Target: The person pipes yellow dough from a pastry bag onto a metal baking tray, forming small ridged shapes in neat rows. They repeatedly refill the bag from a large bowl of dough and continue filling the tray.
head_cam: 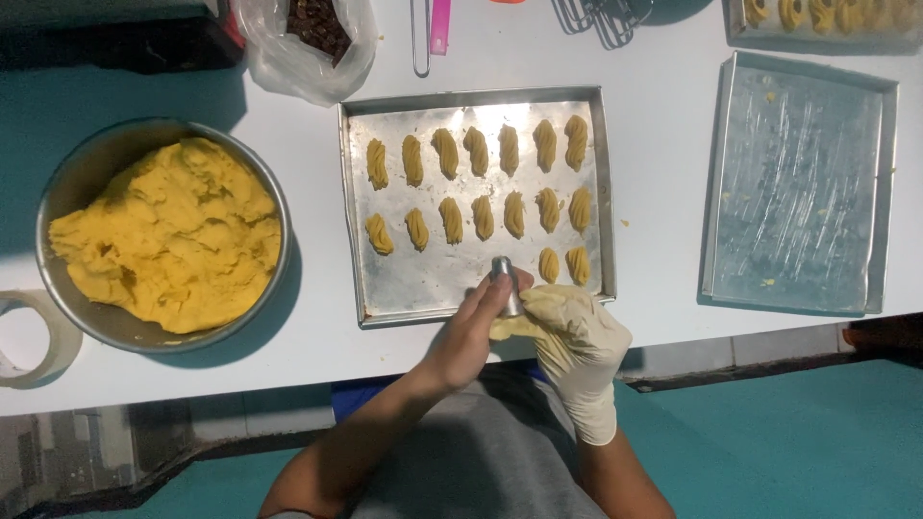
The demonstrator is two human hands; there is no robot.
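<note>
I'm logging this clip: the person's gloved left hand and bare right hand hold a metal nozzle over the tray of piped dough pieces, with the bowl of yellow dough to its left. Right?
Not quite: the head view shows the glove on the right hand, while the left hand is bare. Both do hold the metal nozzle over the tray of piped dough pieces, with the bowl of yellow dough to its left.

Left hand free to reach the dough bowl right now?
Probably not at once: the left hand grips the metal nozzle over the tray. The path to the dough bowl looks unobstructed, though.

white table with baking trays, dough bowl, perhaps tape
</note>
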